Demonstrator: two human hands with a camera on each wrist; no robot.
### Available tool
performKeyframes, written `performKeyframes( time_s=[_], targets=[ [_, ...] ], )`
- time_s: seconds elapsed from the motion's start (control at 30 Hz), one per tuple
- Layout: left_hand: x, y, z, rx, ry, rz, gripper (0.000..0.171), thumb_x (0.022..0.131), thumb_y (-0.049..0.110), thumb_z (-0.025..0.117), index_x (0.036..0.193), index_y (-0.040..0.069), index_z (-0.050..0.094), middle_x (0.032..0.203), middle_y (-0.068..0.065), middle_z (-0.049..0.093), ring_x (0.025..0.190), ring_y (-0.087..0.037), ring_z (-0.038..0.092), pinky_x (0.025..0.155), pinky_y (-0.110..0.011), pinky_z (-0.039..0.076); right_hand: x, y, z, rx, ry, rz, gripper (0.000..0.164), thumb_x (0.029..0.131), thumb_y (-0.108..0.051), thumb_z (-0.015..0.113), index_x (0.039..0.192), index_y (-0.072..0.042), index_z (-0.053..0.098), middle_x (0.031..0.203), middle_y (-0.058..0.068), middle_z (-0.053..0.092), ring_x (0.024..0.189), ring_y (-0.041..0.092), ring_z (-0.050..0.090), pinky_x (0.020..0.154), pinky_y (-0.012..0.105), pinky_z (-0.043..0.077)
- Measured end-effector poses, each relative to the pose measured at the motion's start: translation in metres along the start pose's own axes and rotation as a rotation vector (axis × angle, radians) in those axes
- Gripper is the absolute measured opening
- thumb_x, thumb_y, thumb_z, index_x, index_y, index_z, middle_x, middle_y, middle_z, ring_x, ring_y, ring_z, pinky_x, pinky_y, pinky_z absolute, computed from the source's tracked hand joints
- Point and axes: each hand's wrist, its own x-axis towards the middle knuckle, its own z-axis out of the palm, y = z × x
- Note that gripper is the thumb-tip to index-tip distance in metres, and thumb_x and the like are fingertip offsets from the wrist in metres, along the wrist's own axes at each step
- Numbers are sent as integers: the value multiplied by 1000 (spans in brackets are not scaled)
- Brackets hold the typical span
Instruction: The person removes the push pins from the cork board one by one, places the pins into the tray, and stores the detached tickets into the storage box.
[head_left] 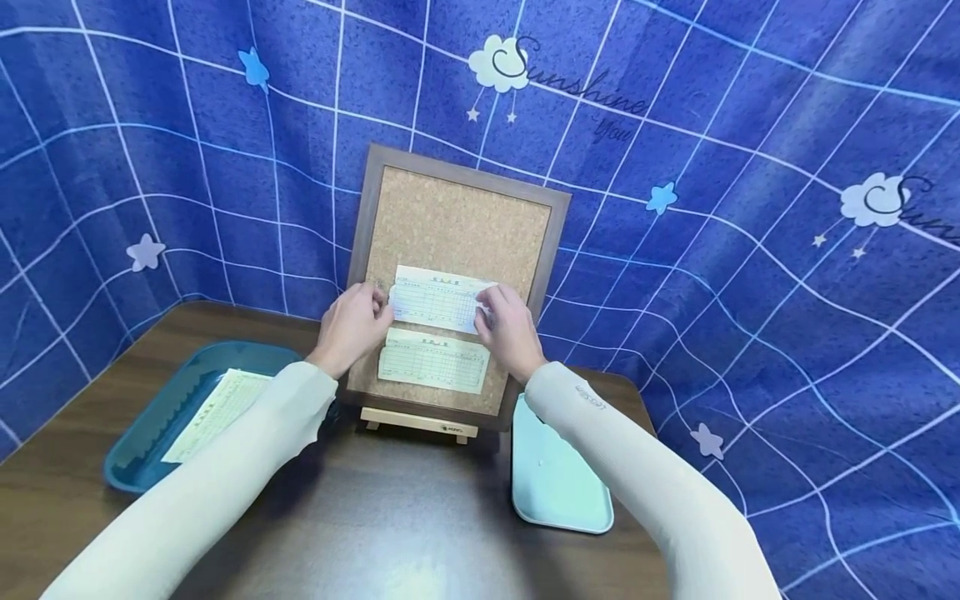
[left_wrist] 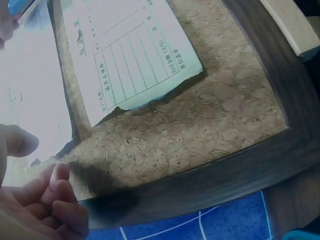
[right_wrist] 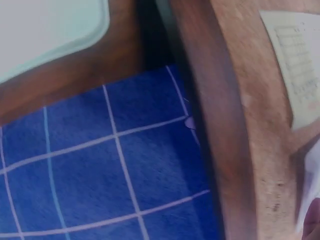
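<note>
From the head view, the upper slip (head_left: 438, 300) lies against the cork board (head_left: 465, 218), above the lower slip (head_left: 433, 362), long axis sideways, dipping rightward, printed heading uppermost. Positioning it seems the current step; levelling probably comes next. Left wrist view: the left hand (left_wrist: 42, 207) half-curls at its edge, thumb (left_wrist: 22, 141) and fingertips (left_wrist: 60, 172) parted — grip uncertain. Right wrist view: one fingertip (right_wrist: 312, 221) of the right hand (head_left: 512, 327) — hold unclear.
</note>
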Motion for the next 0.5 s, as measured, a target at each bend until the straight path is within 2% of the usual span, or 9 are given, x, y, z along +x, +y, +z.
performKeyframes(
  time_s=[0.23,0.37,0.5],
  targets=[
    [6,8,8,2,-17,2,27,91,25,50,104,2,59,97,-11,55,87,-30,56,73,-48,44,28,-14,7,0,-67,-12,19,86,-1,61,105,-3,58,101,6,57,94,19,55,83,26,42],
    [8,11,8,-5,1,16,25,91,24,50,101,2,56,94,-11,53,84,-31,55,71,-48,43,42,-24,13,-4,-118,31,22,86,2,59,108,-2,58,104,7,57,98,19,54,85,23,42],
    [10,14,7,-10,19,38,23,93,21,46,100,1,55,90,-13,54,82,-33,56,71,-49,43,50,-32,16,-26,-169,80,23,88,-1,59,111,-4,58,105,4,55,95,15,52,82,19,41]
  ],
)
